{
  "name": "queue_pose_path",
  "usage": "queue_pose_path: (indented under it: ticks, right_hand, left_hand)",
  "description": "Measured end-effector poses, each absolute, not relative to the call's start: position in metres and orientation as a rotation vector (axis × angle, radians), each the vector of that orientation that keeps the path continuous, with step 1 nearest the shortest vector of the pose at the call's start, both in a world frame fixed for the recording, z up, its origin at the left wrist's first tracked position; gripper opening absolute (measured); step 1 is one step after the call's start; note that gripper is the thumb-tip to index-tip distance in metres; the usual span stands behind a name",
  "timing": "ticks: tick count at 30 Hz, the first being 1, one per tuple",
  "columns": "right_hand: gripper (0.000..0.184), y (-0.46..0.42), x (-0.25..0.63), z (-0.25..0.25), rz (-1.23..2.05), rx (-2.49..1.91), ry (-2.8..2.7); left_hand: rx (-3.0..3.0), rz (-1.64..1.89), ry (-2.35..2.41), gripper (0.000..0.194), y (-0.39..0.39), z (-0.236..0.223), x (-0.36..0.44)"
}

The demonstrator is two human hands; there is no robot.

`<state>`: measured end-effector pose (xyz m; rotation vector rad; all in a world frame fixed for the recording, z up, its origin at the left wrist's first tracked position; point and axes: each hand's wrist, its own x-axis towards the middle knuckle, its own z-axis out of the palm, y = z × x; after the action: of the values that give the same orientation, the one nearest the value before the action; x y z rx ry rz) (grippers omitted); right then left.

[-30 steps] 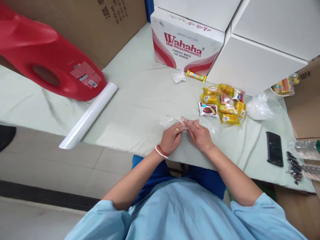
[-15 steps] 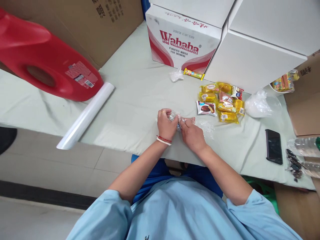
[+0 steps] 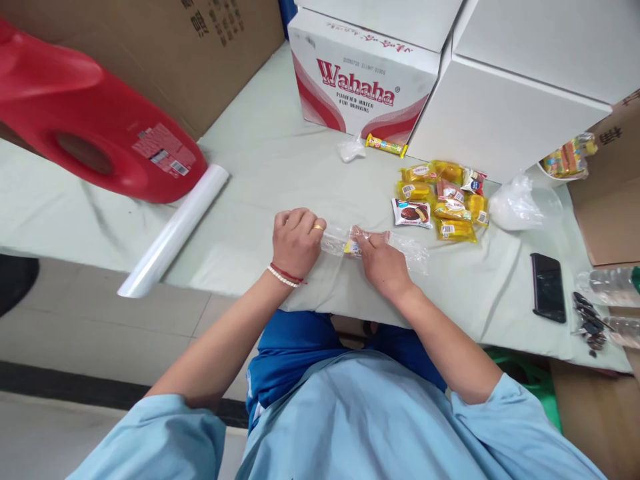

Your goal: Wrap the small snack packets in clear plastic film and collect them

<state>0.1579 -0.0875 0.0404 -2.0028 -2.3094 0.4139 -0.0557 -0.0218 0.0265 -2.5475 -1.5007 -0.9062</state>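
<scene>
A strip of clear plastic film (image 3: 335,241) is stretched low over the table between my two hands. My left hand (image 3: 299,239) is a closed fist gripping the film's left end. Under my right hand (image 3: 384,265) lies a small wrapped snack (image 3: 353,247), brownish pink with a yellow and blue patch; the fingers press it down and hide much of it. More crinkled film spreads out to the right of that hand. Just beyond are several snacks in yellow wrappers (image 3: 456,231) and a white-wrapped chocolate pie (image 3: 412,213).
A roll of film (image 3: 175,230) lies at left beside a red jug (image 3: 100,127). At the back stand a Wahaha carton (image 3: 363,80) and white boxes (image 3: 500,113). To the right are a clear plastic bag (image 3: 517,203), a phone (image 3: 549,287) and plastic bottles (image 3: 605,287).
My left hand has moved left, away from the right hand, drawing the film out between them. The right hand has stayed on the snack.
</scene>
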Motion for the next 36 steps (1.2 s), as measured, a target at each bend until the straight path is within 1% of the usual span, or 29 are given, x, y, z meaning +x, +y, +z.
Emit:
queue_pose_path:
  ticks: [5, 9, 11, 13, 15, 16, 18, 20, 22, 23, 24, 26, 28, 30, 36]
  right_hand:
    - [0.059, -0.09, 0.158, 0.044, 0.416, -1.999, -2.331]
    - [0.058, -0.091, 0.168, 0.052, 0.508, -1.846, -2.416]
    - [0.057, -0.09, 0.174, 0.054, 0.559, -1.767, -2.424]
    - [0.055, -0.09, 0.177, 0.053, 0.593, -1.734, -2.415]
    - [0.055, -0.09, 0.176, 0.053, 0.596, -1.744, -2.419]
    - [0.055, -0.09, 0.175, 0.054, 0.591, -1.761, -2.426]
    - [0.055, -0.09, 0.172, 0.056, 0.585, -1.792, -2.434]
    - [0.054, -0.089, 0.17, 0.059, 0.599, -1.793, -2.424]
    - [0.052, -0.089, 0.171, 0.061, 0.631, -1.763, -2.398]
    - [0.05, -0.088, 0.171, 0.061, 0.652, -1.741, -2.377]
    - [0.049, -0.087, 0.172, 0.061, 0.676, -1.716, -2.349]
    - [0.048, -0.085, 0.174, 0.057, 0.714, -1.673, -2.273]
    - [0.044, -0.083, 0.175, 0.052, 0.726, -1.672, -2.191]
    - [0.04, -0.082, 0.175, 0.048, 0.72, -1.725, -2.131]
    - [0.039, -0.08, 0.169, 0.049, 0.699, -1.779, -2.135]
  left_hand:
    - [-2.583, -0.896, -1.589, 0.029, -0.032, 0.013, -0.077]
    - [-2.711, -0.584, -1.656, 0.024, -0.044, 0.001, -0.092]
    - [-2.759, -0.558, -1.704, 0.02, -0.049, -0.001, -0.1]
    - [-2.728, -0.771, -1.817, 0.018, -0.048, 0.0, -0.107]
    - [-2.596, -1.109, -1.989, 0.015, -0.041, 0.004, -0.109]
    - [-2.513, -1.262, -2.068, 0.016, -0.035, 0.006, -0.107]
    - [-2.428, -1.418, -2.156, 0.029, -0.021, 0.007, -0.097]
    - [-2.539, -1.328, -2.129, 0.044, -0.008, 0.003, -0.082]
    - [-2.729, -1.063, -2.079, 0.053, 0.0, -0.003, -0.066]
    - [-2.807, -0.933, -2.055, 0.052, 0.001, -0.006, -0.06]
    - [-2.862, -0.838, -2.033, 0.047, 0.001, -0.01, -0.056]
    - [-2.908, -0.806, -1.997, 0.03, -0.002, -0.013, -0.053]
    - [-2.886, -0.941, -1.998, 0.02, -0.006, -0.012, -0.056]
    - [-2.842, -1.117, -2.059, 0.017, -0.01, -0.006, -0.062]
    - [-2.681, -1.652, -2.483, 0.02, -0.032, 0.028, -0.062]
